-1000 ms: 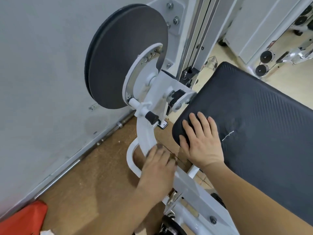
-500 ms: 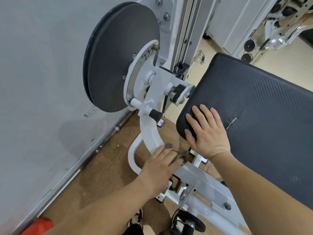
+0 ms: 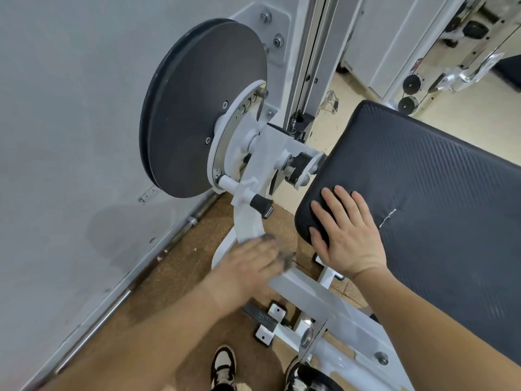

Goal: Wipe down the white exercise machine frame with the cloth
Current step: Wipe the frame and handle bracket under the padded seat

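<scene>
— Toward six o'clock from the middle of our view, our left hand (image 3: pixel 248 263) lies on the white exercise machine frame (image 3: pixel 306 292), where the curved arm meets the straight beam.

— And the cloth (image 3: pixel 285 259)?

— Under that hand. We see only dark grey scraps of it: one past the fingertips at one o'clock of the hand, one at its three o'clock edge, both against the white paint.

— How do the fingers sit on it?

— The hand is smeared by blur, so we cannot tell whether they curl round the cloth or lie flat over it.

— Our right hand (image 3: pixel 349 235)?

— At four o'clock from centre, palm down on the near corner of the black pad (image 3: pixel 423 198). Its fingers are straight and a little apart, the thumb laid over the pad's rounded edge. It holds nothing.

— What else do we have around us?

— A dark disc (image 3: pixel 203 108) at eleven o'clock, mounted on the frame's pivot, with a black knob (image 3: pixel 260 205) just beneath it, at twelve o'clock of our left hand. A grey wall (image 3: pixel 70 108) fills nine o'clock, and a steel bar (image 3: pixel 112 301) lies along its foot at eight o'clock on the brown floor (image 3: pixel 180 263). Our shoes (image 3: pixel 222 365) show at six o'clock, at the bottom edge.
</scene>
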`<control>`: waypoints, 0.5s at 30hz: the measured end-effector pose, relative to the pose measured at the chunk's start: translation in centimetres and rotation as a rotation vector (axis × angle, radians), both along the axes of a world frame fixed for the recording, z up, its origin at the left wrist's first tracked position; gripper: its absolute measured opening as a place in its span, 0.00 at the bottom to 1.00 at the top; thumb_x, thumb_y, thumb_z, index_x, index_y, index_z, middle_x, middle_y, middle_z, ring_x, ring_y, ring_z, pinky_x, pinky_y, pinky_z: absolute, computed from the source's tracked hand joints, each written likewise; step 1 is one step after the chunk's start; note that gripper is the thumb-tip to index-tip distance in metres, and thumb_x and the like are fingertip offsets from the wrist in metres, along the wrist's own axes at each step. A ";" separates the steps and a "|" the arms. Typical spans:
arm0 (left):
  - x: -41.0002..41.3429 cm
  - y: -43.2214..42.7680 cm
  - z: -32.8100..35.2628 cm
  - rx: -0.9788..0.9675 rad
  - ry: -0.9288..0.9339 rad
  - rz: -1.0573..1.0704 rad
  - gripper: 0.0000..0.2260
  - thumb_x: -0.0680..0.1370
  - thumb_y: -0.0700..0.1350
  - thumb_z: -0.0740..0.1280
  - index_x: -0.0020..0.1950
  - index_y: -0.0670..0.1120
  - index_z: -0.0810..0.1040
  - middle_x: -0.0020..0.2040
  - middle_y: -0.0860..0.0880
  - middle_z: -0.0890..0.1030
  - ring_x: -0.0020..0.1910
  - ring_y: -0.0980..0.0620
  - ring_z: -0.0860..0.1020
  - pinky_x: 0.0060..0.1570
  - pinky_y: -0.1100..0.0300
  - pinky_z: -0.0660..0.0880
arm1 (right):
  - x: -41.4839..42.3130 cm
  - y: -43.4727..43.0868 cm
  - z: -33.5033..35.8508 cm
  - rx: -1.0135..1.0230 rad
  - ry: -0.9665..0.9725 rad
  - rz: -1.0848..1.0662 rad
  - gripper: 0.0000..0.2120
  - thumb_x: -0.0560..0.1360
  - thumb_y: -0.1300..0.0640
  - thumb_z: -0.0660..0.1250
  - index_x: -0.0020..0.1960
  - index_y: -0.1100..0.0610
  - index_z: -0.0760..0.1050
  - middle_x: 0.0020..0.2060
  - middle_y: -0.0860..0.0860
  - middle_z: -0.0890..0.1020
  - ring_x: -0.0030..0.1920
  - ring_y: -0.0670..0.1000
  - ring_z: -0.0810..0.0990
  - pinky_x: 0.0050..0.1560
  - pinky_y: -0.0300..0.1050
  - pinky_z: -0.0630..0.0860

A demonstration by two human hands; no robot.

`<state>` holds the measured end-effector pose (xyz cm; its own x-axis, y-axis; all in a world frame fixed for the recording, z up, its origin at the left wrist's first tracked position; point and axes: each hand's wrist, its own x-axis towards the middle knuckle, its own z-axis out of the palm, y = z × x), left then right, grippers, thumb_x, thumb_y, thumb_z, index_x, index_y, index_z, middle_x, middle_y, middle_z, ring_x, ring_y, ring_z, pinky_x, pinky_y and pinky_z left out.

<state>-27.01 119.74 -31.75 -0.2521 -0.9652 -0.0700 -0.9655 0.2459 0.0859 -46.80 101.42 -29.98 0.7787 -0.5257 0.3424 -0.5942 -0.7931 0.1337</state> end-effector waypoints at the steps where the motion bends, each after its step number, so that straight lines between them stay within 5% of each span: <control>1: 1.5 -0.3 0.4 -0.035 -0.003 0.023 0.39 0.68 0.32 0.69 0.78 0.51 0.67 0.78 0.49 0.67 0.80 0.46 0.61 0.79 0.44 0.58 | 0.0 0.0 0.1 -0.003 0.002 0.001 0.24 0.81 0.45 0.62 0.72 0.58 0.76 0.75 0.59 0.72 0.78 0.64 0.65 0.78 0.66 0.59; 5: -2.6 0.8 -0.4 -0.124 0.072 0.473 0.29 0.72 0.37 0.73 0.74 0.45 0.74 0.73 0.43 0.71 0.73 0.41 0.66 0.73 0.42 0.68 | 0.0 0.0 0.3 -0.003 0.018 -0.006 0.24 0.82 0.45 0.62 0.73 0.58 0.76 0.75 0.59 0.72 0.78 0.64 0.65 0.78 0.66 0.58; 8: -8.7 1.8 -0.8 -0.209 0.185 0.526 0.16 0.83 0.44 0.63 0.68 0.39 0.78 0.68 0.45 0.73 0.69 0.41 0.67 0.66 0.40 0.74 | 0.0 0.1 0.3 -0.005 0.019 -0.005 0.24 0.82 0.45 0.62 0.73 0.58 0.76 0.74 0.59 0.73 0.77 0.64 0.66 0.79 0.65 0.58; 11: -6.5 -0.6 -0.4 -0.246 0.521 0.871 0.07 0.82 0.47 0.68 0.55 0.45 0.82 0.64 0.52 0.68 0.64 0.50 0.65 0.63 0.51 0.75 | 0.1 0.0 0.5 -0.005 0.010 0.005 0.25 0.81 0.46 0.62 0.73 0.58 0.75 0.72 0.60 0.74 0.75 0.65 0.68 0.78 0.66 0.59; 15: -3.9 -2.5 -1.4 -0.347 0.759 1.237 0.11 0.79 0.48 0.73 0.56 0.46 0.74 0.61 0.52 0.68 0.57 0.55 0.72 0.57 0.63 0.76 | -0.1 0.0 0.4 -0.013 0.008 0.019 0.24 0.82 0.46 0.62 0.73 0.58 0.75 0.72 0.61 0.74 0.75 0.66 0.68 0.78 0.66 0.58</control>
